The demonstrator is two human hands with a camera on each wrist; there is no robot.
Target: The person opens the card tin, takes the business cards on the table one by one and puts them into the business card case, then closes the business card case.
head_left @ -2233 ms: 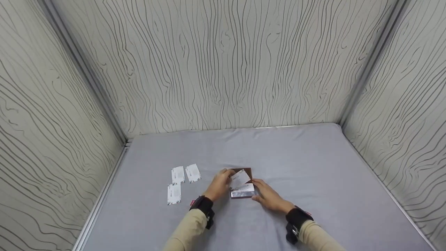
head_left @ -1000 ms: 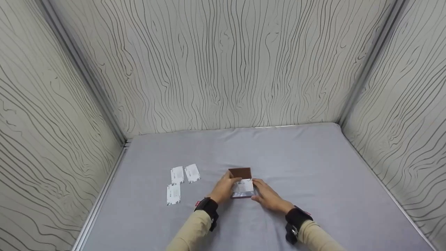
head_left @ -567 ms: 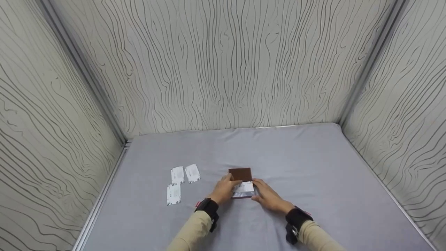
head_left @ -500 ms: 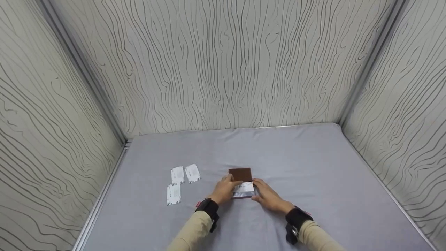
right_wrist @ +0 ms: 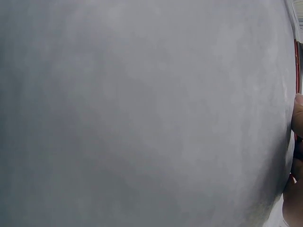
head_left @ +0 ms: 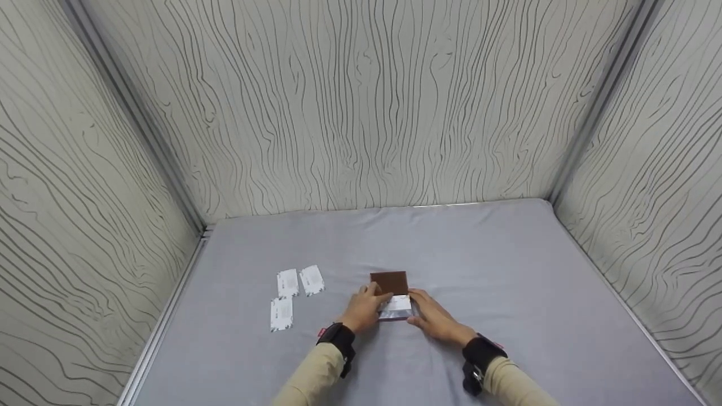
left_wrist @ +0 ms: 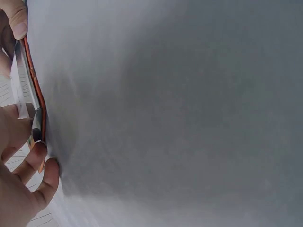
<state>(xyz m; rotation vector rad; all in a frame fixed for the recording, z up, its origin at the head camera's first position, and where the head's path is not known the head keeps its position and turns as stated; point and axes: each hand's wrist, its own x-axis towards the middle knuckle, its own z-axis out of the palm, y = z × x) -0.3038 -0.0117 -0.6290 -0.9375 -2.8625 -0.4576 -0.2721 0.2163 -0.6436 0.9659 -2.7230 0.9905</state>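
Observation:
An open brown card holder (head_left: 388, 281) lies on the table, with a white business card (head_left: 399, 302) in its clear-fronted near pocket. My left hand (head_left: 361, 309) grips the holder's left side, its thumb across the card's upper edge. In the left wrist view, fingers of that hand (left_wrist: 21, 175) curl at the edge of the holder (left_wrist: 35, 80). My right hand (head_left: 437, 321) holds the right side, thumb at the near corner. Only part of the right hand (right_wrist: 297, 118) shows at the border of the right wrist view.
Three white business cards (head_left: 281, 313) lie left of the hands, two farther back and one nearer. A grey cloth (head_left: 485, 254) covers the table. Wood-patterned panels (head_left: 361, 113) enclose the back and sides.
The card, tilted in my left hand earlier, has straightened and slid down into the holder's pocket. More brown shows above it. My right hand has stayed put.

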